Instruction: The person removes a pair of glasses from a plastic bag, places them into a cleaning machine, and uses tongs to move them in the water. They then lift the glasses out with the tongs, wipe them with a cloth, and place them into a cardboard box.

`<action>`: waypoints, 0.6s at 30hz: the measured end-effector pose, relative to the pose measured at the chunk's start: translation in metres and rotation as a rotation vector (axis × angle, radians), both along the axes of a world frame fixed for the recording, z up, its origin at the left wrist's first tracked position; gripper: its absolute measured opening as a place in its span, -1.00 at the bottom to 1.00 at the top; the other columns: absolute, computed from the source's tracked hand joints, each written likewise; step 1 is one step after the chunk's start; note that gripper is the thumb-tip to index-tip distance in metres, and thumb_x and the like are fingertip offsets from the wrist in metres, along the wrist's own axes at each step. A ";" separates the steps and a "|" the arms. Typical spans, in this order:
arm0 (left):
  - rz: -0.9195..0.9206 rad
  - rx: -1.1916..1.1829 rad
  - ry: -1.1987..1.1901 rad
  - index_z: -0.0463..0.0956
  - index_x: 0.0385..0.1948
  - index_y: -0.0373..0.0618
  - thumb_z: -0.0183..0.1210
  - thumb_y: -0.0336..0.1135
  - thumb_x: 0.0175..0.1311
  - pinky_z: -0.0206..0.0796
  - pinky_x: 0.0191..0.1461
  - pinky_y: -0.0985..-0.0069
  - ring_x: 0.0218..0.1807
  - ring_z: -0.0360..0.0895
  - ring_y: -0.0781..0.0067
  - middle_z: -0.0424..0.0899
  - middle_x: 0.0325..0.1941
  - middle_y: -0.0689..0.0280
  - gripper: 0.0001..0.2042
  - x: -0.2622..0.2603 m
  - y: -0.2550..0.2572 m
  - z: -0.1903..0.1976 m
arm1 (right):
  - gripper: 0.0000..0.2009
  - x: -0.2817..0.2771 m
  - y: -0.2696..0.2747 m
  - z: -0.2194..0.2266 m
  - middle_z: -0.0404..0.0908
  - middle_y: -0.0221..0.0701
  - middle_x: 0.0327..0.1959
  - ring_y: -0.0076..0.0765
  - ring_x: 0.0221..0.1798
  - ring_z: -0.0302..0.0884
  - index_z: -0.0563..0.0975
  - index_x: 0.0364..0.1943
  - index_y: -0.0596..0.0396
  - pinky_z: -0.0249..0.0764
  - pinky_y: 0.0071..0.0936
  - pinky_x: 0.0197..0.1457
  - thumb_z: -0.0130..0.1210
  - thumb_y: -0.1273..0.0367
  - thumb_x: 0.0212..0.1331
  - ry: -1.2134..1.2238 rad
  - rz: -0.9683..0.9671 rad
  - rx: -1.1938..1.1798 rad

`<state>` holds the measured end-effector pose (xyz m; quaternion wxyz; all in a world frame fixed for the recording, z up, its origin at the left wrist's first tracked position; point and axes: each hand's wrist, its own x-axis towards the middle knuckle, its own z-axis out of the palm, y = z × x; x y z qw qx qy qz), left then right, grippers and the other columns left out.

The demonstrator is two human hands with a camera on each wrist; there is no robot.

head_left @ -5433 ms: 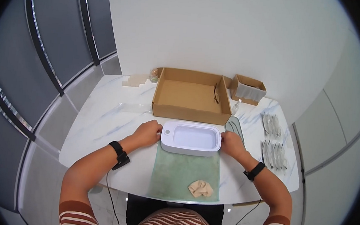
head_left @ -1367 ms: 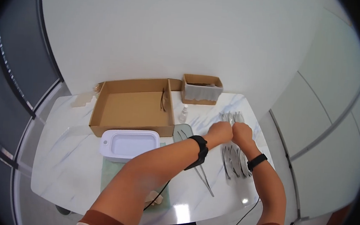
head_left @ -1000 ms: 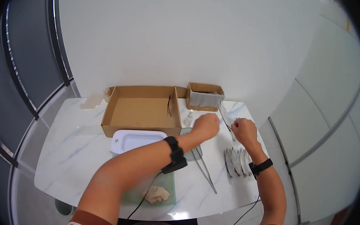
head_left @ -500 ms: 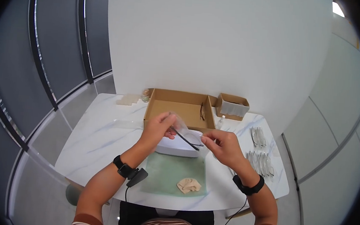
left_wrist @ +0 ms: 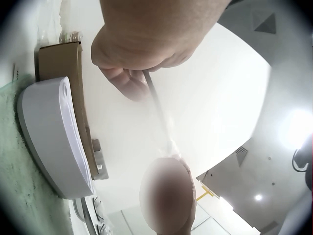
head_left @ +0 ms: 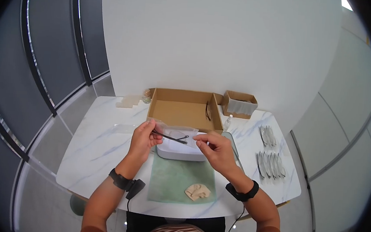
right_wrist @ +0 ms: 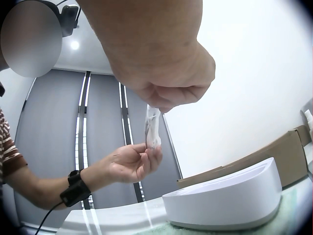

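Above the white cleaner tub (head_left: 181, 154), my two hands hold a pair of dark-framed eyeglasses (head_left: 173, 138) in a clear plastic bag (head_left: 189, 130). My left hand (head_left: 141, 140) grips the bag at its left end, together with the dark end of the glasses. At the opposite end, my right hand (head_left: 218, 150) pinches the bag between thumb and fingers. In the right wrist view the bag (right_wrist: 152, 128) spans the gap between both hands. The left wrist view shows one dark thin temple (left_wrist: 153, 90) running out of the left hand.
Beneath the tub lies a green mat (head_left: 174, 180) with a crumpled beige cloth (head_left: 197, 192). Behind stand an open cardboard box (head_left: 179, 109), a smaller carton (head_left: 240, 105) and a spray bottle (head_left: 228, 121). Several bagged glasses (head_left: 271, 165) lie at right, in two groups.
Both hands went from the tub to the bagged glasses at right, took one bag and brought it back over the tub. Since half a second ago, the glasses have turned more level.
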<state>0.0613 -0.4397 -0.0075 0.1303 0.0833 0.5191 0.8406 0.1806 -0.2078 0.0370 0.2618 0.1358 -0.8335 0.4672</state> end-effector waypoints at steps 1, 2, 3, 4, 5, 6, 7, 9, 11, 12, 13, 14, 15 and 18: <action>0.001 -0.011 0.008 0.52 -0.28 -0.10 0.04 -0.08 0.56 0.57 -0.29 0.60 -0.39 0.58 0.59 0.62 -0.37 0.34 -0.70 0.001 0.004 0.000 | -0.87 -0.001 0.002 -0.002 0.57 -0.43 -0.47 -0.56 -0.56 0.34 0.73 -0.17 0.07 0.29 -0.54 -0.45 0.26 0.47 0.22 -0.002 -0.001 -0.002; 0.002 -0.023 0.017 0.52 -0.29 -0.10 0.04 -0.08 0.56 0.57 -0.29 0.60 -0.39 0.58 0.59 0.62 -0.37 0.34 -0.70 0.003 0.006 -0.001 | -0.86 -0.002 0.004 -0.004 0.57 -0.41 -0.48 -0.54 -0.55 0.35 0.74 -0.15 0.06 0.29 -0.53 -0.45 0.26 0.47 0.23 0.022 0.003 0.000; 0.000 -0.024 0.016 0.52 -0.29 -0.10 0.04 -0.08 0.56 0.57 -0.29 0.60 -0.39 0.58 0.59 0.62 -0.37 0.34 -0.70 0.004 0.008 -0.001 | -0.85 -0.002 0.007 -0.006 0.56 -0.40 -0.49 -0.52 -0.54 0.36 0.74 -0.14 0.05 0.30 -0.51 -0.44 0.26 0.47 0.24 0.047 0.007 0.002; 0.004 -0.032 0.026 0.53 -0.28 -0.11 0.05 -0.08 0.56 0.57 -0.28 0.59 -0.38 0.59 0.58 0.63 -0.36 0.33 -0.70 0.005 0.009 -0.001 | -0.85 -0.003 0.009 -0.008 0.56 -0.40 -0.49 -0.52 -0.54 0.36 0.74 -0.14 0.05 0.30 -0.51 -0.44 0.26 0.47 0.24 0.046 0.005 0.001; 0.008 -0.041 0.037 0.53 -0.28 -0.11 0.05 -0.07 0.56 0.58 -0.28 0.59 -0.37 0.60 0.57 0.64 -0.36 0.32 -0.70 0.006 0.011 0.000 | -0.84 -0.003 0.011 -0.009 0.57 -0.39 -0.49 -0.51 -0.53 0.38 0.75 -0.13 0.06 0.31 -0.51 -0.43 0.27 0.46 0.24 0.053 0.005 0.005; 0.006 -0.044 0.036 0.53 -0.28 -0.11 0.05 -0.07 0.56 0.58 -0.28 0.59 -0.37 0.60 0.57 0.64 -0.36 0.32 -0.70 0.007 0.014 0.000 | -0.83 -0.003 0.012 -0.011 0.58 -0.37 -0.50 -0.51 -0.51 0.41 0.75 -0.11 0.07 0.32 -0.50 -0.42 0.27 0.46 0.24 0.060 0.006 0.009; 0.010 -0.065 0.055 0.54 -0.25 -0.13 0.05 -0.08 0.56 0.59 -0.28 0.60 -0.38 0.61 0.58 0.64 -0.36 0.33 -0.70 0.010 0.016 0.002 | -0.83 -0.003 0.013 -0.011 0.58 -0.37 -0.50 -0.51 -0.51 0.41 0.75 -0.11 0.07 0.32 -0.50 -0.42 0.27 0.46 0.24 0.059 0.004 0.005; 0.017 -0.087 0.074 0.55 -0.22 -0.14 0.04 -0.09 0.57 0.60 -0.28 0.62 -0.39 0.62 0.60 0.65 -0.36 0.34 -0.70 0.014 0.021 0.005 | -0.83 -0.001 0.015 -0.011 0.65 -0.35 -0.47 -0.53 -0.48 0.46 0.75 -0.11 0.09 0.37 -0.52 -0.39 0.30 0.45 0.23 -0.055 -0.012 -0.072; 0.015 -0.107 0.119 0.56 -0.19 -0.16 0.02 -0.09 0.57 0.59 -0.25 0.62 -0.36 0.62 0.58 0.66 -0.33 0.32 -0.69 0.019 0.023 0.008 | -0.83 -0.002 0.019 -0.017 0.68 -0.36 -0.45 -0.55 -0.48 0.47 0.75 -0.11 0.11 0.38 -0.52 -0.38 0.31 0.44 0.22 -0.128 -0.020 -0.116; 0.021 -0.109 0.117 0.56 -0.19 -0.16 0.02 -0.09 0.57 0.59 -0.25 0.62 -0.36 0.62 0.58 0.66 -0.33 0.32 -0.69 0.021 0.024 0.008 | -0.82 -0.003 0.022 -0.021 0.71 -0.36 -0.43 -0.57 -0.47 0.48 0.75 -0.11 0.12 0.40 -0.53 -0.37 0.32 0.44 0.22 -0.201 -0.031 -0.157; 0.023 -0.113 0.143 0.57 -0.18 -0.17 0.01 -0.10 0.58 0.59 -0.25 0.62 -0.35 0.63 0.57 0.67 -0.32 0.31 -0.69 0.022 0.025 0.009 | -0.82 -0.004 0.024 -0.025 0.71 -0.36 -0.43 -0.57 -0.47 0.48 0.75 -0.11 0.12 0.40 -0.53 -0.37 0.32 0.44 0.22 -0.203 -0.024 -0.157; 0.026 -0.118 0.170 0.57 -0.16 -0.18 -0.01 -0.11 0.59 0.59 -0.24 0.63 -0.34 0.63 0.57 0.68 -0.30 0.30 -0.68 0.023 0.026 0.009 | -0.84 -0.006 0.026 -0.030 0.72 -0.38 -0.43 -0.58 -0.48 0.48 0.75 -0.14 0.13 0.40 -0.54 -0.38 0.33 0.43 0.21 -0.178 -0.015 -0.156; 0.034 -0.119 0.168 0.57 -0.16 -0.18 -0.01 -0.11 0.59 0.59 -0.24 0.63 -0.34 0.63 0.57 0.68 -0.30 0.30 -0.68 0.024 0.026 0.009 | -0.85 -0.007 0.026 -0.032 0.72 -0.39 -0.42 -0.59 -0.48 0.48 0.75 -0.17 0.14 0.40 -0.55 -0.38 0.34 0.43 0.20 -0.153 -0.006 -0.156; 0.051 -0.121 0.174 0.57 -0.14 -0.20 -0.03 -0.12 0.60 0.59 -0.23 0.62 -0.33 0.63 0.57 0.68 -0.30 0.29 -0.68 0.027 0.028 0.011 | -0.89 -0.003 0.025 -0.025 0.72 -0.41 -0.43 -0.61 -0.48 0.47 0.73 -0.25 0.17 0.38 -0.58 -0.39 0.34 0.43 0.19 -0.134 -0.020 -0.064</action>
